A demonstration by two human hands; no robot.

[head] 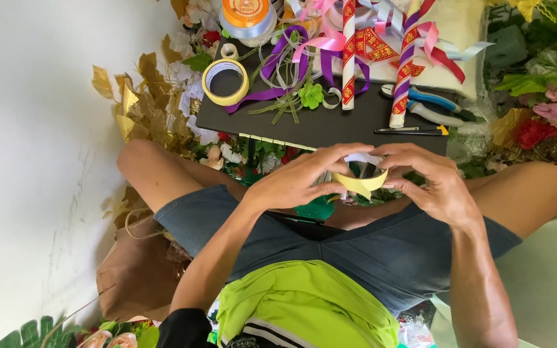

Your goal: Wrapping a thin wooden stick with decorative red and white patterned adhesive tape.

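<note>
A small yellow tape roll (360,182) sits between both hands above the person's lap, just short of the near edge of the black board (330,122) that serves as a table. The left hand (298,180) grips its left side, fingers (340,154) curled over the top; the right hand (430,183) clasps the right side, fingertips pinching at a white strip (363,158) that rises from the roll. The step in hand looks like finding or peeling the tape's free end; pulling out a length would call for one hand to steady the roll while the other draws the strip away. On the board, a larger yellow tape ring (225,82) lies near the left edge, purple ribbon (278,67) and a green flower (311,95) at the middle, two red patterned sticks (349,58) run towards the far edge, and blue pliers (430,103) and a knife (414,131) rest by the right corner. Artificial flowers and gold leaves (127,96) surround the board. The roll's underside and the exact end of the strip are hidden by the fingers.
</note>
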